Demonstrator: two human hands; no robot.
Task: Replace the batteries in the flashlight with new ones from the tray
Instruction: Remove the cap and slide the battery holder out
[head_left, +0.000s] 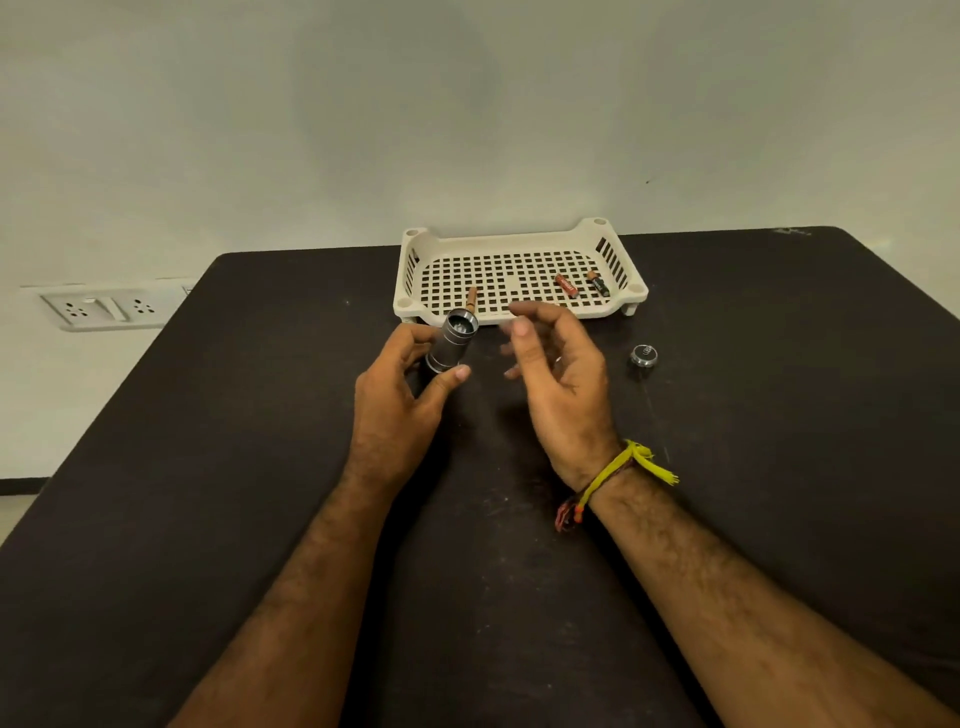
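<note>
My left hand grips a short silver flashlight body, tilted with its open end toward the tray. My right hand hovers just right of it, fingers curled and apart, holding nothing that I can see. The flashlight's cap lies on the table to the right. A cream perforated tray stands at the table's far edge. In it lie a copper battery near the front left, a red battery and a black-and-copper battery at the right.
The dark table reaches the white wall behind the tray. A wall socket panel sits off the table's left edge. A yellow thread band circles my right wrist.
</note>
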